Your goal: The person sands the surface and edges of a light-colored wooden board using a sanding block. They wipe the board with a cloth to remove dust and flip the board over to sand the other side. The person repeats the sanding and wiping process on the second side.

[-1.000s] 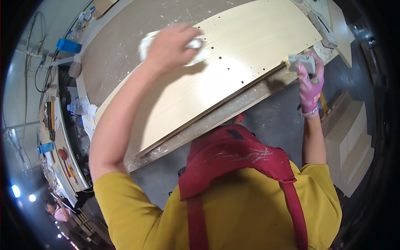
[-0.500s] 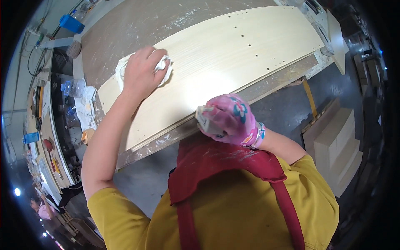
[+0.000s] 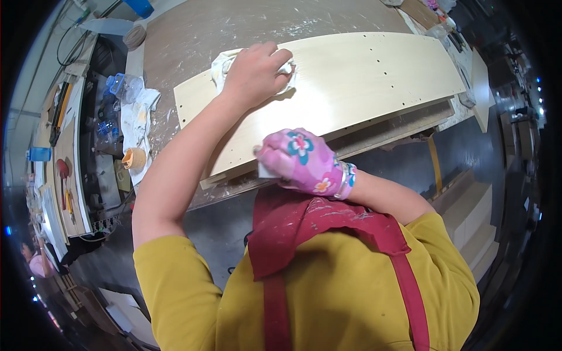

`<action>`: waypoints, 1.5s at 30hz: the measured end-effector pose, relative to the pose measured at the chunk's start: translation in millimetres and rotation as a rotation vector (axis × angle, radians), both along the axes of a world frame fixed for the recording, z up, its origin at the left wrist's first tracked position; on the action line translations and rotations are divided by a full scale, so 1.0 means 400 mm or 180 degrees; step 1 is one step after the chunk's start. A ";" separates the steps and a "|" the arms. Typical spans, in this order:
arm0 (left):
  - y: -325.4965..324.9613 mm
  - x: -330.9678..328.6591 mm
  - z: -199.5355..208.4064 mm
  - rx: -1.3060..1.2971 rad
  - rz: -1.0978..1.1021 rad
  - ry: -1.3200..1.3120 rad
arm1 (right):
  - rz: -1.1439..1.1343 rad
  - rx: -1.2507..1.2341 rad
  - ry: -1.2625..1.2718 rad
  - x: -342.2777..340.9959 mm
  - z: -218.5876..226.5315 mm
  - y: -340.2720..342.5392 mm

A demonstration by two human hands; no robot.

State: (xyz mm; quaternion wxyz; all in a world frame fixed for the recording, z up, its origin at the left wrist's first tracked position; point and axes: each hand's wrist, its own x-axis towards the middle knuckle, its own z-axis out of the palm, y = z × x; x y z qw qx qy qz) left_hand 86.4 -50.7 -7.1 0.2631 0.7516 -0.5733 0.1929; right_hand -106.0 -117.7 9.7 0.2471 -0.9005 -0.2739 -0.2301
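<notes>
Got bare left hand (image 3: 257, 71) curled round a crumpled white cloth (image 3: 220, 67), probably to keep it bunched against the long cream wood-grain panel (image 3: 339, 76) upper centre, and pink floral-gloved right hand (image 3: 300, 161) closed around a mostly hidden pale block (image 3: 267, 172) mid-frame.

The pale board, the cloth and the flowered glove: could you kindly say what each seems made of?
Pale board: probably wood or veneer, smooth satin finish, given its cream tone and soft glare. Cloth: likely soft cotton, matte, as it bunches and folds. Flowered glove: seemingly thin printed fabric, matte, close-fitting; exact fibre unclear.
</notes>
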 end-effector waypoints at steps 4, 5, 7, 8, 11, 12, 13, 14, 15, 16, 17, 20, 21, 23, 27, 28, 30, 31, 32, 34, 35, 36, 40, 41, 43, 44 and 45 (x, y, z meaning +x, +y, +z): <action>0.013 0.002 -0.013 0.0019 0.0059 0.0011 | -0.0637 -0.0260 0.0260 -0.046 0.008 -0.065; 0.012 -0.002 -0.009 0.0020 0.0072 0.0009 | -0.0603 -0.0295 0.0403 -0.045 0.008 -0.066; 0.011 -0.006 -0.003 0.0059 0.0091 0.0026 | -0.0574 -0.0362 0.0694 -0.036 0.004 -0.061; 0.006 -0.006 -0.003 0.0095 0.0075 0.0029 | -0.0384 0.0039 0.0211 -0.024 -0.002 -0.035; 0.009 -0.005 0.001 0.0182 0.0122 0.0047 | -0.0232 0.0038 0.0307 -0.004 0.017 -0.003; 0.008 -0.008 -0.001 0.0139 0.0125 -0.0011 | -0.0438 -0.0086 0.0241 -0.015 0.023 -0.017; 0.015 -0.010 0.001 0.0202 0.0154 0.0025 | -0.0622 -0.0194 0.0188 -0.036 0.027 -0.036; 0.014 -0.013 0.011 0.0242 0.0143 0.0055 | -0.0850 -0.0018 0.0152 -0.060 -0.018 -0.090; 0.014 -0.012 0.015 0.0277 0.0153 0.0079 | -0.1279 -0.0152 0.0756 -0.086 0.025 -0.143; 0.018 -0.014 0.018 0.0298 0.0189 0.0117 | -0.1539 -0.0764 0.0207 -0.113 0.047 -0.190; 0.009 -0.019 0.020 0.0320 0.0156 0.0108 | -0.1977 0.0004 -0.0016 -0.143 0.001 -0.262; -0.005 -0.016 0.016 0.0249 0.0130 0.0056 | -0.2785 0.1026 0.0309 -0.220 0.010 -0.350; -0.004 -0.014 0.014 0.0155 0.0112 0.0026 | -0.2908 0.1249 0.0220 -0.233 0.016 -0.366; -0.005 -0.010 0.006 0.0209 0.0153 0.0112 | -0.3067 0.2069 0.0014 -0.260 0.010 -0.404; -0.008 -0.025 0.025 0.0248 0.0128 0.0184 | -0.3448 0.1893 -0.0497 -0.273 -0.029 -0.458; -0.007 -0.027 0.026 0.0286 0.0140 0.0240 | -0.3448 0.1855 -0.0481 -0.263 -0.035 -0.457; -0.010 -0.027 0.027 0.0307 0.0117 0.0251 | -0.3422 0.1785 -0.0413 -0.243 -0.043 -0.446; -0.010 -0.028 0.029 0.0321 0.0120 0.0247 | -0.3376 0.1766 -0.0378 -0.230 -0.049 -0.439; -0.012 -0.031 0.031 0.0341 0.0119 0.0286 | -0.3313 0.1655 -0.0335 -0.223 -0.056 -0.427; -0.014 -0.029 0.029 0.0358 0.0131 0.0263 | -0.3442 0.1418 -0.0148 -0.205 -0.076 -0.372; -0.016 -0.029 0.029 0.0368 0.0124 0.0253 | -0.3193 0.1185 -0.0129 -0.203 -0.081 -0.345; -0.016 -0.030 0.029 0.0371 0.0113 0.0255 | -0.3007 0.1228 -0.0133 -0.196 -0.095 -0.306; -0.011 -0.028 0.032 0.0382 0.0148 0.0278 | -0.2490 0.1616 0.0154 -0.196 -0.063 -0.255; -0.014 -0.027 0.033 0.0387 0.0135 0.0272 | -0.2541 0.1562 -0.0094 -0.211 -0.063 -0.283; -0.020 -0.029 0.035 0.0406 0.0108 0.0278 | -0.3010 0.2491 -0.0193 -0.228 -0.064 -0.354; -0.019 -0.030 0.032 0.0398 0.0111 0.0291 | -0.3237 0.2418 -0.0199 -0.219 -0.058 -0.386; -0.020 -0.029 0.029 0.0391 0.0113 0.0304 | -0.3462 0.2341 -0.0206 -0.212 -0.054 -0.407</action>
